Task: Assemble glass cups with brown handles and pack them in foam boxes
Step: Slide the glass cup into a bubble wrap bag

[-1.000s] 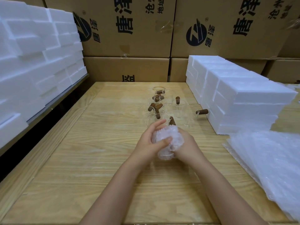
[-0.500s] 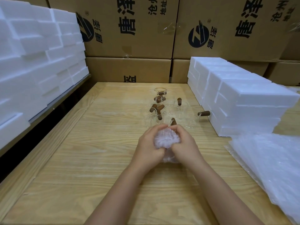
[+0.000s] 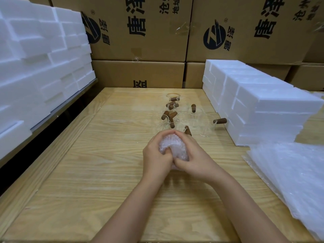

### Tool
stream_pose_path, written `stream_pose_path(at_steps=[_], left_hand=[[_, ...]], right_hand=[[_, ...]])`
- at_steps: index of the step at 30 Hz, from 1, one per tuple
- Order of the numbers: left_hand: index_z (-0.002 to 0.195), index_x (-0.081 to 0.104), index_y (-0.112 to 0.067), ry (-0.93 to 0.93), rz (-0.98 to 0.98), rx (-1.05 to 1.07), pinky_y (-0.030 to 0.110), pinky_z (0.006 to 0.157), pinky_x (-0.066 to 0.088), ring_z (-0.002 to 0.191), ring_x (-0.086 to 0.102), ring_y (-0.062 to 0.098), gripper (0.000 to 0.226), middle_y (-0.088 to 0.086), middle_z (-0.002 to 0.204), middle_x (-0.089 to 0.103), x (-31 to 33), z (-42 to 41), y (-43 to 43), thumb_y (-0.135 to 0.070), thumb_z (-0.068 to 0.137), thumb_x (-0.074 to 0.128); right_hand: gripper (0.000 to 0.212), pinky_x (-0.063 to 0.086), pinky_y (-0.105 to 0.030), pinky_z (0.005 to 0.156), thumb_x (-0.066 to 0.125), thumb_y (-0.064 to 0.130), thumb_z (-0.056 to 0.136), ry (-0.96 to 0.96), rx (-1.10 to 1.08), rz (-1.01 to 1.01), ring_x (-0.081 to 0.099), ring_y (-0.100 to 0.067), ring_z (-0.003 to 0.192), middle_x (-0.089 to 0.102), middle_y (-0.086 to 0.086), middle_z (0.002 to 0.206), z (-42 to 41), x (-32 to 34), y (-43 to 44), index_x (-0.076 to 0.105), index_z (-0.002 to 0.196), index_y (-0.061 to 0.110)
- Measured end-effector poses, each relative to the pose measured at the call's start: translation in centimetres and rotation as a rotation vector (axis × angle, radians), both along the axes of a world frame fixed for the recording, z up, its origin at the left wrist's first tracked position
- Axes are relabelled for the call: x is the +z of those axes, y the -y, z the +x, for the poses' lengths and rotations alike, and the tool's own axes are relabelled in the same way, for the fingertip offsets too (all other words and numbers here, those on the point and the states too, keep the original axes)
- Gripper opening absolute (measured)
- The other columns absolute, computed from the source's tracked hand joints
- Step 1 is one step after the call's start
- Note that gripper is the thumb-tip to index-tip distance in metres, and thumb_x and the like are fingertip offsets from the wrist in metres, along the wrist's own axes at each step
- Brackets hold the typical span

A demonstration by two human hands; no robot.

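Left hand (image 3: 155,156) and right hand (image 3: 195,156) gripping white bubble-wrap bundle (image 3: 171,142), fingers curled round it, over pale wooden table (image 3: 105,155). Clear glass cups with brown cylindrical handles (image 3: 172,114) just behind; white foam boxes (image 3: 263,111) stacked right.

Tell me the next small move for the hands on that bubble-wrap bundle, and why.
Probably tuck the loose wrap end in with the thumbs. The left hand and right hand both grip the bubble-wrap bundle, thumbs pressing into its near side, so the wrap looks not yet closed. What it holds is hidden. The white foam boxes at the right can wait until it is.
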State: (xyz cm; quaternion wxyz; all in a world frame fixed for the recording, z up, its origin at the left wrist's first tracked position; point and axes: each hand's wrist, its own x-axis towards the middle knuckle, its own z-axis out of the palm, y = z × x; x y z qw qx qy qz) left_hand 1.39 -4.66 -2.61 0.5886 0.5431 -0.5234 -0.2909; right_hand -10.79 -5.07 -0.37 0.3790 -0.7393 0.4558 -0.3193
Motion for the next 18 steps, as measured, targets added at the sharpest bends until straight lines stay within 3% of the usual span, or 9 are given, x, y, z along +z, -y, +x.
stream_pose_path(at_steps=[3, 6, 8, 10, 13, 15, 18], left_hand=[[0.094, 0.066, -0.045, -0.037, 0.024, -0.031, 0.012, 0.089, 0.047, 0.105, 0.060, -0.001, 0.063, -0.017, 0.107, 0.068, 0.1, -0.2, -0.1, 0.013, 0.076, 0.049], [0.106, 0.066, -0.036, -0.043, 0.017, -0.156, 0.019, 0.094, 0.048, 0.108, 0.059, -0.001, 0.049, -0.013, 0.113, 0.067, 0.4, -0.3, -0.5, 0.001, 0.075, 0.057], [0.113, 0.064, -0.033, -0.067, 0.030, -0.255, 0.022, 0.095, 0.048, 0.111, 0.058, 0.001, 0.045, -0.013, 0.118, 0.064, 0.5, -0.5, -0.7, -0.010, 0.074, 0.060], [0.115, 0.063, -0.034, -0.049, 0.052, -0.256, 0.024, 0.097, 0.048, 0.113, 0.058, 0.003, 0.046, -0.015, 0.118, 0.063, 0.5, -0.6, -0.7, -0.004, 0.081, 0.058], [0.109, 0.059, -0.044, -0.015, 0.081, -0.117, 0.021, 0.082, 0.052, 0.094, 0.064, 0.007, 0.059, -0.007, 0.110, 0.066, 0.3, -0.4, -0.5, 0.007, 0.081, 0.048], [0.103, 0.054, -0.050, -0.073, 0.133, -0.034, 0.033, 0.068, 0.054, 0.072, 0.063, 0.020, 0.061, 0.006, 0.097, 0.067, 0.3, 0.0, -0.2, 0.006, 0.079, 0.047], [0.102, 0.048, -0.047, -0.118, 0.166, -0.027, 0.040, 0.070, 0.055, 0.078, 0.065, 0.030, 0.043, 0.013, 0.095, 0.066, 0.0, 0.4, 0.1, -0.014, 0.077, 0.058]], right_hand=[[0.068, 0.037, -0.016, 0.100, 0.060, 0.005, 0.080, -0.004, -0.105, -0.061, 0.043, -0.004, 0.125, 0.046, 0.011, 0.136, 0.4, -0.5, 0.2, 0.040, 0.140, 0.029], [0.061, 0.038, -0.002, 0.079, 0.054, -0.002, 0.075, 0.058, -0.252, -0.094, 0.052, 0.001, 0.106, 0.056, 0.019, 0.115, 0.5, -0.8, 0.3, 0.050, 0.120, 0.039], [0.060, 0.038, 0.000, 0.068, 0.053, -0.004, 0.073, 0.102, -0.318, -0.081, 0.055, 0.008, 0.094, 0.059, 0.021, 0.107, 0.2, -0.8, 0.5, 0.053, 0.112, 0.042], [0.061, 0.041, -0.001, 0.061, 0.053, -0.004, 0.072, 0.114, -0.318, -0.046, 0.055, 0.014, 0.086, 0.059, 0.020, 0.104, -0.1, -0.7, 0.5, 0.054, 0.116, 0.038], [0.063, 0.043, -0.006, 0.061, 0.058, 0.000, 0.076, 0.121, -0.174, 0.029, 0.057, 0.010, 0.078, 0.052, 0.025, 0.106, -0.5, -0.3, 0.6, 0.047, 0.124, 0.040], [0.060, 0.043, -0.009, 0.058, 0.060, 0.003, 0.080, 0.198, -0.124, 0.089, 0.057, 0.002, 0.075, 0.050, 0.021, 0.111, -0.6, 0.0, 0.5, 0.045, 0.124, 0.041], [0.044, 0.048, -0.017, 0.060, 0.061, 0.006, 0.084, 0.240, -0.200, 0.067, 0.061, -0.004, 0.081, 0.055, 0.011, 0.112, -0.6, 0.2, 0.5, 0.051, 0.112, 0.039]])
